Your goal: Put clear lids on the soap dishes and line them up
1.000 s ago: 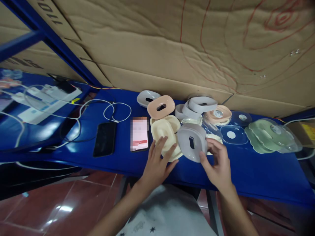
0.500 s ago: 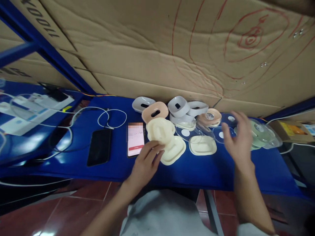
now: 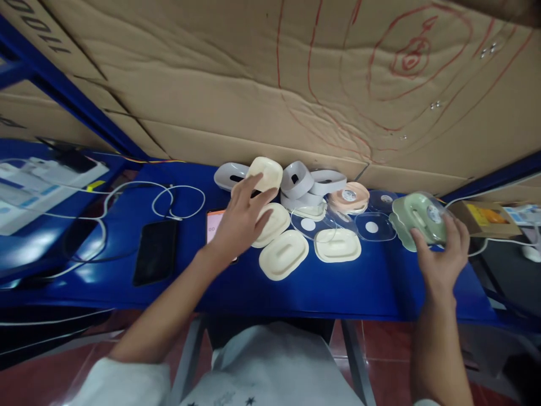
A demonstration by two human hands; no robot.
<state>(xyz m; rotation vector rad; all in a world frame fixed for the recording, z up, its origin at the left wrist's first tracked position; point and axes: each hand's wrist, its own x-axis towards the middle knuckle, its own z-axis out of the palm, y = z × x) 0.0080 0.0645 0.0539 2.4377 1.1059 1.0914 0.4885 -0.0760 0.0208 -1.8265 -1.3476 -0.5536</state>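
Left hand (image 3: 240, 220) palm down over tabletop (image 3: 338, 290), left of middle, fingers spread. Right hand (image 3: 443, 256) at its right end, gripping, thumb opposing fingers.

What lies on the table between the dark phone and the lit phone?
Between dark phone and lit phone, the head view shows bare blue table; a cable loop lies farther back.

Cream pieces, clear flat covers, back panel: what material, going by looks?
Cream pieces: probably molded plastic, satin; smooth surface, soft raised centers, rounded edges. Ceramic not ruled out.
Clear flat covers: likely glossy clear plastic; blue shows through, edges glint. Glass possible.
Back panel: matte brown cardboard; creases, printed digits.
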